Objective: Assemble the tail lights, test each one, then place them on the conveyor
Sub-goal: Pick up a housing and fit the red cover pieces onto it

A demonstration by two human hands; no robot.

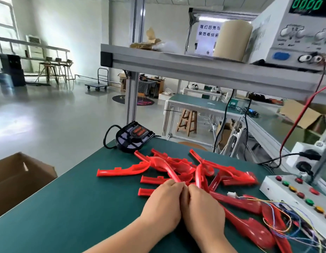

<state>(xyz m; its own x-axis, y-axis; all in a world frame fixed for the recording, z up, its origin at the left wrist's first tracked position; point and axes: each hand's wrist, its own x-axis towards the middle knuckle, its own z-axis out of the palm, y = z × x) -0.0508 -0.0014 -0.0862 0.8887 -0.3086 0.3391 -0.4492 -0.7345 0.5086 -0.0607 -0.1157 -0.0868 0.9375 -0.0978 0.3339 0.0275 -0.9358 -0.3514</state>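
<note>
The left hand (162, 203) and right hand (202, 207) sit knuckle to knuckle at the near edge of the work, fingers curled under. The left grips the near end of a curved red strip (167, 168) and the right clamps the near end of a narrow red piece (198, 175). Whether the 2 parts are already mated under the fingers cannot be told.

Both pieces rise out of a heap of red parts (224, 172) spread across the green mat (67, 207). They look like thin moulded plastic: light, stiff along their length, glossy and so a little slippery, with small tabs and clips that would probably snap if twisted. The safer hold is likely on the thick rib or the broad end, with pressure kept near the joint and away from the slender tips.

To the right lie wired lamp bodies (246, 203), trailing thin coloured wires (279, 212) and a white connector (231, 194). These are best lifted by the body, never by the leads (which look easy to tangle).

Beyond them stands a button box (286, 187), and a power supply (286, 33) reading 0000 sits on the shelf above. No conveyor can be picked out.
</note>
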